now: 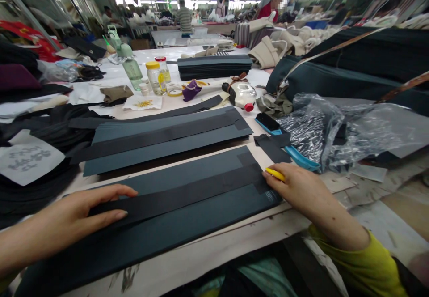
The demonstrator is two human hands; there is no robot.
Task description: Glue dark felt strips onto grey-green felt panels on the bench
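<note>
A dark teal fabric panel [214, 207] lies flat on the table before me, with a long black strip [197, 188] laid lengthwise over it. My left hand [90, 205] rests at the strip's left part, thumb and fingers spread apart. At the strip's right end is my right hand [296, 185], its fingers closed around a small yellow tool [275, 174]; the tool's kind is hidden by the grip. Just behind lies a stack of similar teal panels [134, 157], topped with another black strip [167, 133].
A blue-backed brush [268, 122] and clear plastic wrap [321, 127] lie to the right. Jars [156, 80], a green spray bottle [130, 66] and a red-capped bottle [243, 95] stand or lie farther back. Black strips [47, 118] are heaped at left. Other people work behind.
</note>
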